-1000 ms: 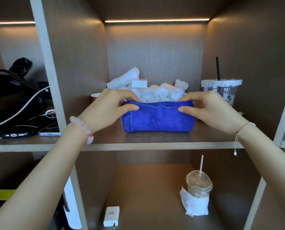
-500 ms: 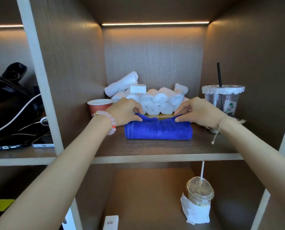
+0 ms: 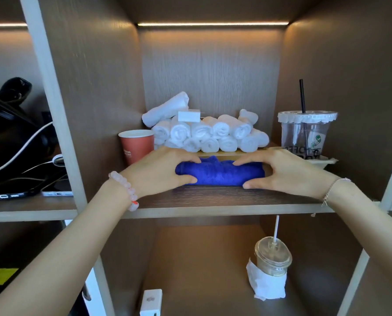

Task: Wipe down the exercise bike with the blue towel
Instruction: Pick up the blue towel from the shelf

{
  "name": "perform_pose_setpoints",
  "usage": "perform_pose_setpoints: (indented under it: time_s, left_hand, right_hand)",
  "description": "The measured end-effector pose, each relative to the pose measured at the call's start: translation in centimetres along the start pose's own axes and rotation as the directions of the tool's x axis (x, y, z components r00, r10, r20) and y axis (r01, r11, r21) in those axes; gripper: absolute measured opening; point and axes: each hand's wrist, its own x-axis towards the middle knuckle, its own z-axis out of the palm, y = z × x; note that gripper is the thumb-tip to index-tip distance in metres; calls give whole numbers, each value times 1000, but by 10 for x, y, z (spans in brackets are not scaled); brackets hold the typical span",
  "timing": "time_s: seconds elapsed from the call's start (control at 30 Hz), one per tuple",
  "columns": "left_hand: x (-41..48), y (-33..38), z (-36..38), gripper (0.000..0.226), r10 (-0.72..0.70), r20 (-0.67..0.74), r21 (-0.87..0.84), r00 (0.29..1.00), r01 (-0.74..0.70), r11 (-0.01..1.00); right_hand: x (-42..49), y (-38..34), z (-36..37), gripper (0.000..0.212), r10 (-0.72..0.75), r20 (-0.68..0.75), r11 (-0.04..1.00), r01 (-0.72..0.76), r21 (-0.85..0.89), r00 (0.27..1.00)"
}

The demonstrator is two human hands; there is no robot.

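A folded blue towel (image 3: 220, 171) lies on the middle wooden shelf (image 3: 213, 199). My left hand (image 3: 158, 169) grips its left end, fingers over the top and thumb along the front. My right hand (image 3: 286, 171) grips the right end the same way. The towel's two ends are hidden under my hands. No exercise bike is in view.
A stack of rolled white towels (image 3: 204, 133) sits on a tray behind the blue one. A red paper cup (image 3: 136, 144) stands at back left, a clear lidded cup with a black straw (image 3: 306, 135) at right. Below are a small lidded cup (image 3: 272, 258) and a white charger (image 3: 151, 302). Phones and cables (image 3: 28, 192) lie left.
The towel went from being held upright above the shelf to lying flat and compact on it. Both hands lowered with it and now clasp its ends.
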Motion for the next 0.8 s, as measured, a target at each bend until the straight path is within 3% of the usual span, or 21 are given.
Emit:
perform_pose_setpoints:
  time_s: [0.3,0.57,0.73,0.8]
  left_hand:
    - [-3,-7,9,33,6,2,50,1000,-6,999]
    - [-9,-10,15,34,71,-56,83,996,-67,994]
    - [-21,1,16,36,70,-110,62,992,-64,996]
    - [-26,5,17,46,62,-111,62,992,-55,997]
  right_hand:
    - [0,4,-2,51,-38,28,998,37,54,999]
    - [-16,-9,9,36,-77,-204,995,89,51,976]
    - [-30,-20,14,35,-118,-284,989,139,55,952]
    - [-35,-20,15,34,-106,-289,987,136,85,951]
